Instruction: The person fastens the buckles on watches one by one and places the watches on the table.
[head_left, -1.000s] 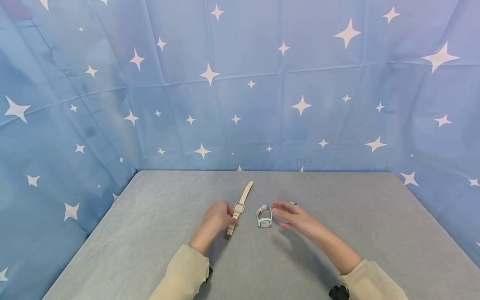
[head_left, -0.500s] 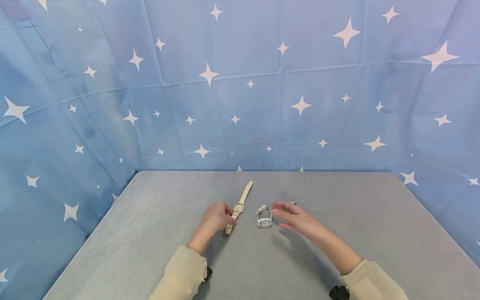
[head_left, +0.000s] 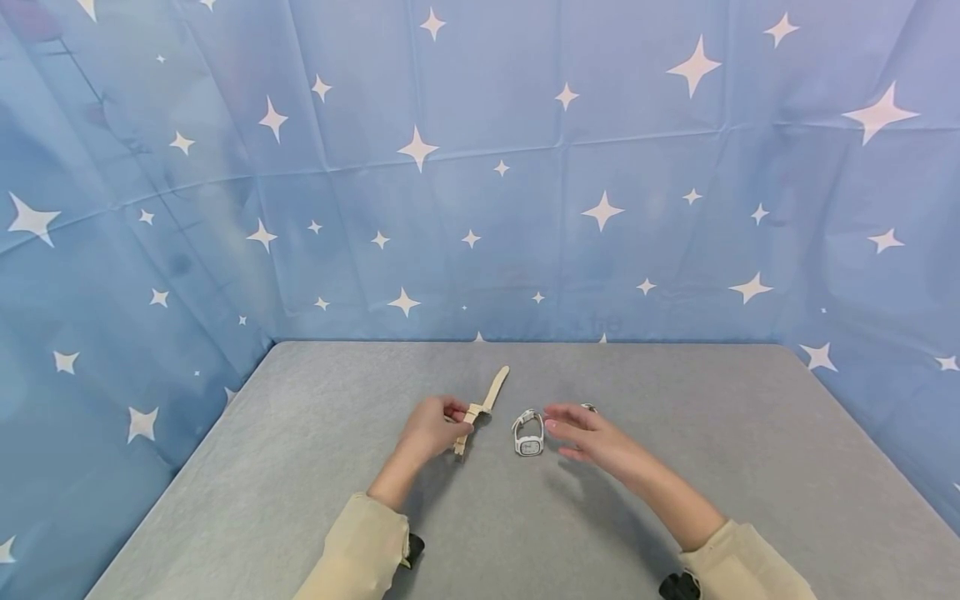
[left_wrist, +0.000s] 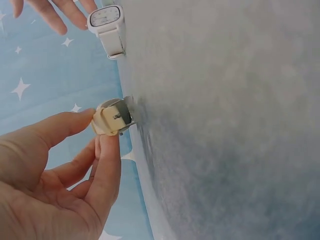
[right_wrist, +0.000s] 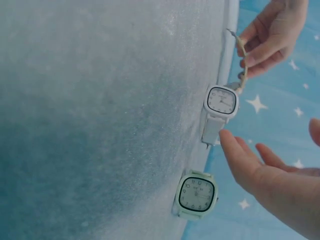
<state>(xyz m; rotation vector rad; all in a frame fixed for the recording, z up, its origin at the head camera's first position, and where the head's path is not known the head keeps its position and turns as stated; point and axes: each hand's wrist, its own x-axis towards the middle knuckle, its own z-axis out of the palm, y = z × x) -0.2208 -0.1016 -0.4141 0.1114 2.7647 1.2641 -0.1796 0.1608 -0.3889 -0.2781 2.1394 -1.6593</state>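
In the head view my left hand [head_left: 431,427] pinches the strap of a cream-yellow wristwatch [head_left: 495,387] between thumb and fingers. Its strap lies stretched out and the case is tipped on edge. The left wrist view shows the metal strap buckle [left_wrist: 120,117] just beyond my fingertips. A white wristwatch [head_left: 529,447] stands on the table with its strap closed in a loop, dial toward me. Right beside it, my right hand [head_left: 603,440] hovers with loosely extended fingers, holding nothing. A pale green wristwatch [right_wrist: 196,195] appears in the right wrist view, mostly hidden behind that hand in the head view.
All the watches are on a grey table [head_left: 337,517]. A blue curtain [head_left: 480,192] with white stars hangs behind its far edge and along both sides. Each sleeve cuff has a dark device [head_left: 678,585] at the wrist.
My left hand has lifted slightly and tipped the cream-yellow watch, so its dial no longer shows in the head view. The right hand and the white watch stay where they were.
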